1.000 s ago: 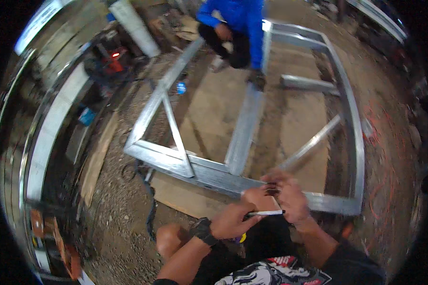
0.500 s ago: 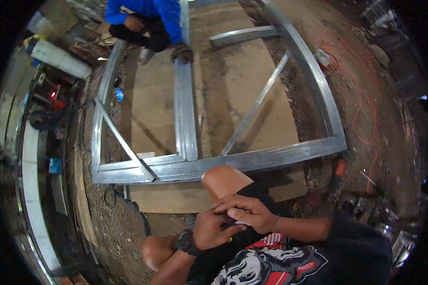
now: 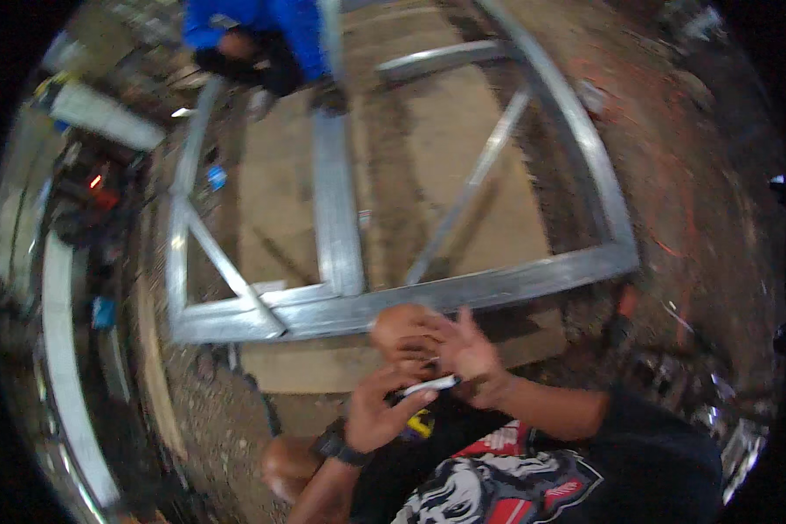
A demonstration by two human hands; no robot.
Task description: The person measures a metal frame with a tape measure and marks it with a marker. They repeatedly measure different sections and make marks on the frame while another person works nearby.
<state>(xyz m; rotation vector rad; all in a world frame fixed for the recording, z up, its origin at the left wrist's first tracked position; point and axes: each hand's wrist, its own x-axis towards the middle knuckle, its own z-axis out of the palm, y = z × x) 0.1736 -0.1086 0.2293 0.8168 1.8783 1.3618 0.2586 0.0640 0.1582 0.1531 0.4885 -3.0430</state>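
Note:
Above my lap, my left hand [image 3: 382,409] is closed on a short white stick with a dark end [image 3: 435,385], which pokes out past the thumb toward the right. Opposite it, my right hand [image 3: 465,358] is spread, fingers stretched toward the left and thumb up. Its fingertips are close to the fingers of the left hand; blur hides whether they touch. A small yellow and dark object [image 3: 420,426] shows just beneath my left hand, its kind unclear. Just beyond my knees lies a large frame of silver metal tubing [image 3: 463,299].
Brown boards [image 3: 279,367] lie under the frame on dirt. A thin metal bar [image 3: 227,260] crosses its left corner; another brace [image 3: 472,188] slants inside. A co-worker in a blue top [image 3: 262,35] crouches at the far left. Orange cord [image 3: 664,236] trails at right.
My hands, earlier clasped together, have come apart, showing the white stick in the left. The right hand has lifted and spread its fingers. The view is blurrier.

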